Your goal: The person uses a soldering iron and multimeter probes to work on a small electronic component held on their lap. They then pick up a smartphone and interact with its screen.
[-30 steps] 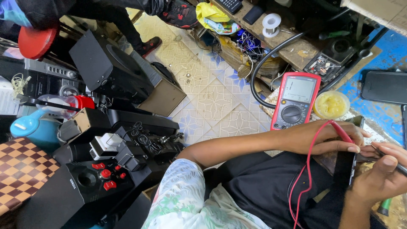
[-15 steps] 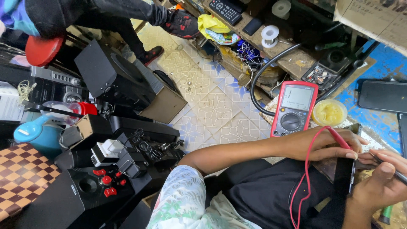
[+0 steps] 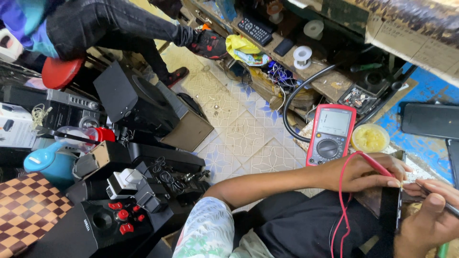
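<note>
Room: cramped repair workshop with a patterned tile floor (image 3: 244, 134), seen from above by the head camera; black speakers (image 3: 138, 102) and stacked audio gear crowd the left, a cluttered wooden shelf (image 3: 306, 71) runs along the top
Multimeter: red-cased multimeter (image 3: 331, 134) with a grey screen and round dial, lying face up on the bench edge just above the left forearm, beside a small tub of yellow paste (image 3: 369, 138)
Red probe: slim red probe (image 3: 375, 165) with a thin red lead (image 3: 340, 200) that loops down over the wrist and across the dark lap
Left hand: left hand (image 3: 368, 172) lies palm down, fingers pressed together around the red probe, their tips at the top edge of the dark flat device (image 3: 389, 210)
Right hand: right hand (image 3: 430, 220) at the lower right corner, thumb and fingers pinching a dark probe (image 3: 442, 203) whose tip points toward the left fingertips; part of the hand is cut off by the frame
Device: narrow, black, standing on edge between the two hands; its face cannot be made out
Other person: dark trouser legs and red-black shoes (image 3: 205, 45) by a red stool (image 3: 60, 71) at upper left
Change: against the earlier pictures both hands keep the same grips on the probes; the view has tilted so that more of the shelf shows and the multimeter sits nearer the centre
</note>
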